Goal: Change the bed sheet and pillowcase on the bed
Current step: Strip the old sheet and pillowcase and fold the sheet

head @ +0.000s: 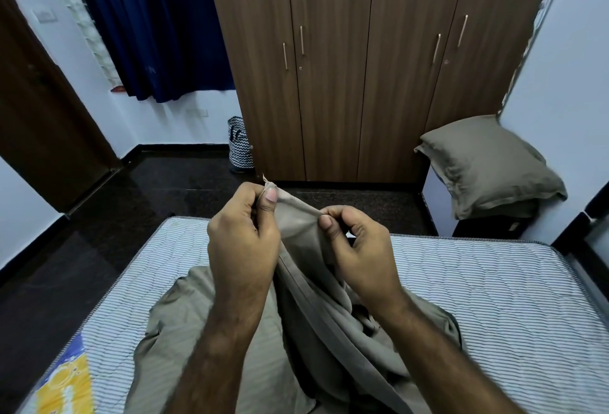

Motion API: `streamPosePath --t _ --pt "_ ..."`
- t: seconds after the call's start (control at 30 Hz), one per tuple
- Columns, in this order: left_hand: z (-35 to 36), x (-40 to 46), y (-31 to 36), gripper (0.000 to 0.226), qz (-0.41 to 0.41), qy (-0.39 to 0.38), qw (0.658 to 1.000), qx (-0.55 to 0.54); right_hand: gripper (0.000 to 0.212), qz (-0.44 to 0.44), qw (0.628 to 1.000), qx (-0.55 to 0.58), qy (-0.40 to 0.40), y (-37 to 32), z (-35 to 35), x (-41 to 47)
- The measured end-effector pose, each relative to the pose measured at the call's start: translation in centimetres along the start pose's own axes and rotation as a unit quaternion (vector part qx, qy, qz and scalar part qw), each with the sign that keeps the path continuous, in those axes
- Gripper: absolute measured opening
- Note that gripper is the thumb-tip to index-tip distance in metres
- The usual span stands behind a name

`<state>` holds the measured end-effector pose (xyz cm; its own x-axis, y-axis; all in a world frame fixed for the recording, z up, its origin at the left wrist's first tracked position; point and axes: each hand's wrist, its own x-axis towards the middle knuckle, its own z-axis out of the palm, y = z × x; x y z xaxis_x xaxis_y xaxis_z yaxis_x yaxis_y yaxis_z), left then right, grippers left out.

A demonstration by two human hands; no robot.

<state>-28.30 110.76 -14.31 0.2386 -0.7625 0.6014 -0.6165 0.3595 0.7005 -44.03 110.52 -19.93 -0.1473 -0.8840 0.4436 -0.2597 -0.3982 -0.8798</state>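
A taupe bed sheet (184, 324) lies bunched on the bare striped mattress (478, 285), and one edge of it is lifted above the bed. My left hand (242, 242) pinches a corner of that edge between thumb and fingers. My right hand (356, 245) pinches the same hem a short way to the right, with the cloth hanging down between my forearms. A pillow (487, 163) in a matching taupe case rests on a low ledge at the right, against the white wall.
A brown wooden wardrobe (356, 67) with closed doors stands past the foot of the bed. A patterned laundry basket (240, 146) sits on the dark floor (99, 249) by its left side. A dark blue curtain (148, 25) and a brown door (43, 110) are at the left.
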Motion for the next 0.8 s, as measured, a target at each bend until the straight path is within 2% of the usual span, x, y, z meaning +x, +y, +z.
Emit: streamPosePath --t 0.1,0.17,0.23,0.37,0.43,0.53,0.57,0.7,0.8 --pt "0.6 -0.3 0.2 0.024 -0.005 -0.020 0.999 -0.043 0.009 0.007 0.999 -0.028 0.026 -0.4 -0.1 -0.1" --pt "0.7 -0.1 0.4 0.025 -0.037 -0.070 0.987 -0.137 0.007 0.015 0.999 -0.026 0.031 -0.6 -0.3 -0.2" --pt "0.6 0.1 0.8 0.024 -0.082 -0.126 0.954 -0.259 0.004 0.035 0.999 -0.005 0.024 -0.7 -0.4 -0.3" --pt "0.2 0.2 1.7 0.026 -0.126 -0.209 0.856 -0.456 0.008 0.049 0.998 0.034 0.016 -1.2 -0.6 -0.6" --pt "0.0 0.2 1.7 0.026 -0.134 -0.229 0.815 -0.516 0.011 0.020 1.000 0.019 0.007 -1.4 -0.6 -0.5" --pt "0.1 0.1 1.4 0.024 -0.123 -0.253 0.786 -0.551 0.009 -0.018 1.000 -0.020 -0.007 -1.2 -0.5 -0.5" --pt "0.1 0.2 1.4 0.023 -0.112 -0.257 0.790 -0.546 0.009 -0.018 0.999 -0.031 -0.015 -1.1 -0.4 -0.5" --pt "-0.2 0.8 0.9 0.026 -0.024 -0.239 0.893 -0.382 0.015 -0.003 0.996 -0.079 -0.033 -1.0 -0.7 -0.5" --pt "-0.7 1.2 0.0 0.028 0.032 -0.232 0.938 -0.257 0.016 -0.018 0.994 -0.100 -0.037 -1.5 -1.1 -0.5"
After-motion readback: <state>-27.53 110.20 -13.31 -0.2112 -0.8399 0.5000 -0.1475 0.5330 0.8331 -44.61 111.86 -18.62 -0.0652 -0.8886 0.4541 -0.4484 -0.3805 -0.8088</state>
